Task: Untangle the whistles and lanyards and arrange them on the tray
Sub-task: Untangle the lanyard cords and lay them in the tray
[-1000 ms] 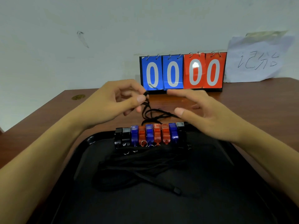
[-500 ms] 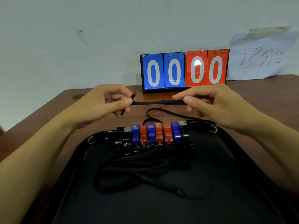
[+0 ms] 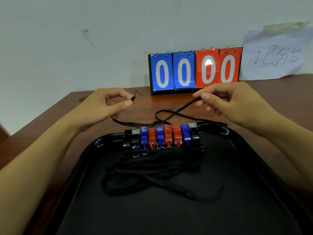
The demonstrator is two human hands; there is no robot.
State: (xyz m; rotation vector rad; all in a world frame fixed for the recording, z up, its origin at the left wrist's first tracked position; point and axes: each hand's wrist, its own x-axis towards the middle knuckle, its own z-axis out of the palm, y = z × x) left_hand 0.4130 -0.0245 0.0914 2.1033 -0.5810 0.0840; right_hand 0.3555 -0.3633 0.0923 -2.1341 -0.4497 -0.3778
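A row of several black, blue and red whistles [image 3: 161, 137] stands along the far rim of the black tray [image 3: 254, 192]. Their black lanyards [image 3: 152, 168] lie bundled on the tray in front of them. One loose black lanyard [image 3: 171, 114] loops over the table behind the whistles. My left hand [image 3: 105, 106] pinches its clasp end between thumb and forefinger. My right hand [image 3: 227, 100] pinches the cord farther along, lifted off the table.
A flip scoreboard [image 3: 194, 72] showing 00 00 in blue and red stands at the back of the brown table [image 3: 279, 92]. A sheet of paper [image 3: 274, 55] with handwriting leans on the wall at the right. The table's left edge runs diagonally near my left forearm.
My hands have drawn apart and the lanyard between them has gone slack into a loop on the table. The view has shifted slightly.
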